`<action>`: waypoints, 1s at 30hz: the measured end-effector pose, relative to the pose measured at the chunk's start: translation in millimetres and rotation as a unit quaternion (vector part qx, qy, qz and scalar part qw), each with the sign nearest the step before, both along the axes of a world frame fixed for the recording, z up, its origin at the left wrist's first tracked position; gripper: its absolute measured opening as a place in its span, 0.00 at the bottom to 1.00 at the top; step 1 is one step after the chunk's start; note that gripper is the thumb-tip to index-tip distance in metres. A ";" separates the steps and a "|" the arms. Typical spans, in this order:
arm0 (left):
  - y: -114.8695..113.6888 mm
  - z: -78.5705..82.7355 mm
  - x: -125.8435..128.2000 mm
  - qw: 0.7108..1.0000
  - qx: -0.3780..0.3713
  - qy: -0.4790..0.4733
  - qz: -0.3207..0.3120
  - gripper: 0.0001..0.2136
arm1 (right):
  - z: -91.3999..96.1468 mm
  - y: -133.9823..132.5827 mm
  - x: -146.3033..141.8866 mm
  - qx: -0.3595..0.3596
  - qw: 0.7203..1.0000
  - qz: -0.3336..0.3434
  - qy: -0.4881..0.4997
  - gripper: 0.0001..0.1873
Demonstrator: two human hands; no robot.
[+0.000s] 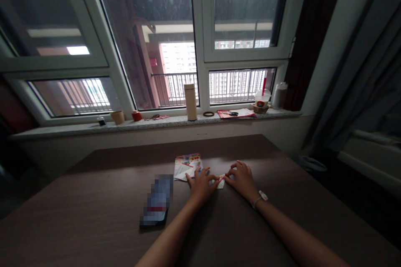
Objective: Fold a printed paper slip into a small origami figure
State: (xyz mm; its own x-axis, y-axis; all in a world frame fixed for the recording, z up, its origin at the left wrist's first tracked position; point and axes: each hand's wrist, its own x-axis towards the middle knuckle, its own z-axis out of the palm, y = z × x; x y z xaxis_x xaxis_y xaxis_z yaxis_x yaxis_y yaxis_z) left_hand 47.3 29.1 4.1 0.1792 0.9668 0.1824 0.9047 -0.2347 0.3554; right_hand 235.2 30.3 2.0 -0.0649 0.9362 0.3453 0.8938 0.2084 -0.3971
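Note:
My left hand [200,185] and my right hand [241,181] rest on a dark wood-grain table [250,154], fingertips pinching a small folded white paper [221,182] with a red edge between them. Most of that paper is hidden by my fingers. Just beyond my left hand lies a loose stack of colourful printed paper [187,166], its near edge close to my left fingers. A pale band circles my right wrist. Left of my left forearm, a smartphone [157,201] lies flat, its surface pixelated.
Beyond the table's far edge runs a granite windowsill [163,124] holding a paper cup [117,117], a tall beige flask [190,102], scissors on papers [234,113], and a plastic drink cup with a red straw [262,98]. Curtains hang at the right.

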 end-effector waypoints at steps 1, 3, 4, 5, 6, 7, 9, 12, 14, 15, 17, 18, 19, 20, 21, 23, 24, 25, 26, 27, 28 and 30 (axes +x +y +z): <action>0.1 0.0 -0.1 1.000 0.001 -0.003 0.000 0.09 | -0.3 0.3 0.0 -0.001 1.000 0.000 0.002 0.14; 0.2 0.2 -0.3 1.000 0.004 -0.006 -0.001 0.08 | -0.8 0.4 0.3 -0.007 1.000 0.002 0.007 0.14; 0.1 0.4 -0.4 1.000 0.005 -0.007 -0.002 0.08 | -1.0 0.3 0.4 -0.012 1.000 0.004 0.010 0.14; 0.0 0.7 -0.5 1.000 0.005 -0.008 -0.002 0.08 | -1.2 -0.1 0.4 -0.017 1.000 0.008 0.013 0.14; -0.3 1.2 -0.4 1.000 0.004 -0.008 -0.002 0.08 | -1.5 -0.6 0.4 -0.022 1.000 0.013 0.016 0.14; -0.6 1.7 -0.4 1.000 0.002 -0.009 -0.001 0.08 | -1.8 -1.1 0.4 -0.027 0.999 0.017 0.020 0.15; -1.2 2.7 -0.2 1.000 -0.001 -0.009 0.001 0.08 | -2.6 -2.1 0.6 -0.033 0.999 0.028 0.028 0.17; -1.3 3.3 -0.1 1.000 -0.004 -0.010 0.002 0.08 | -4.1 -2.7 1.9 -0.041 0.998 0.042 0.034 0.22; -0.6 2.6 -0.2 1.000 -0.003 -0.012 0.002 0.08 | -5.1 -2.6 3.1 -0.046 0.997 0.051 0.030 0.25; -0.2 2.0 -0.3 1.000 -0.002 -0.014 0.003 0.08 | -5.6 -2.6 3.6 -0.048 0.997 0.054 0.027 0.26; 0.6 0.6 -0.6 1.000 0.003 -0.016 0.005 0.08 | -6.3 -2.9 4.2 -0.049 0.997 0.061 0.024 0.28; 0.9 -0.1 -0.8 1.000 0.005 -0.018 0.004 0.08 | -6.6 -3.3 4.3 -0.049 0.997 0.062 0.024 0.28; 1.0 -0.7 -1.0 1.000 0.006 -0.019 0.002 0.08 | -6.9 -3.8 4.3 -0.048 0.997 0.062 0.025 0.27; 1.0 -1.1 -1.4 1.000 0.008 -0.021 0.000 0.08 | -7.3 -4.2 4.3 -0.047 0.997 0.061 0.026 0.27; 0.8 -1.4 -1.7 1.000 0.012 -0.023 -0.002 0.08 | -7.8 -4.6 4.2 -0.047 0.997 0.060 0.028 0.27; 0.3 -1.4 -2.5 0.999 0.019 -0.029 -0.004 0.09 | -9.2 -4.7 3.9 -0.049 0.997 0.058 0.032 0.28; -0.1 -1.1 -2.9 0.999 0.022 -0.033 -0.004 0.09 | -10.1 -4.4 3.9 -0.049 0.996 0.059 0.034 0.28; -0.5 -0.6 -3.2 0.999 0.023 -0.036 -0.003 0.09 | -11.1 -3.8 4.0 -0.050 0.996 0.060 0.035 0.28; -0.8 0.0 -3.4 0.999 0.024 -0.040 -0.002 0.09 | -12.0 -3.1 4.1 -0.050 0.996 0.063 0.036 0.28; -1.2 0.7 -3.6 0.999 0.023 -0.042 -0.002 0.09 | -12.8 -2.3 4.3 -0.050 0.996 0.066 0.036 0.28; -1.4 1.3 -3.6 0.999 0.022 -0.043 -0.002 0.09 | -13.4 -1.5 4.7 -0.050 0.996 0.070 0.037 0.28; -1.6 1.8 -3.5 0.999 0.020 -0.043 -0.002 0.09 | -13.3 -0.3 5.7 -0.048 0.995 0.080 0.040 0.29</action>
State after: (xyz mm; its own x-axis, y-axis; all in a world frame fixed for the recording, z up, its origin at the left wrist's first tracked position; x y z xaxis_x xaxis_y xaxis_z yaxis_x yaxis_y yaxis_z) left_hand 43.8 27.5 6.0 0.1647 0.9580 0.2350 0.8704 -0.2532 0.4222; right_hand 240.9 30.1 -11.2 -0.1928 0.9449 0.2644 0.8171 0.3039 -0.4900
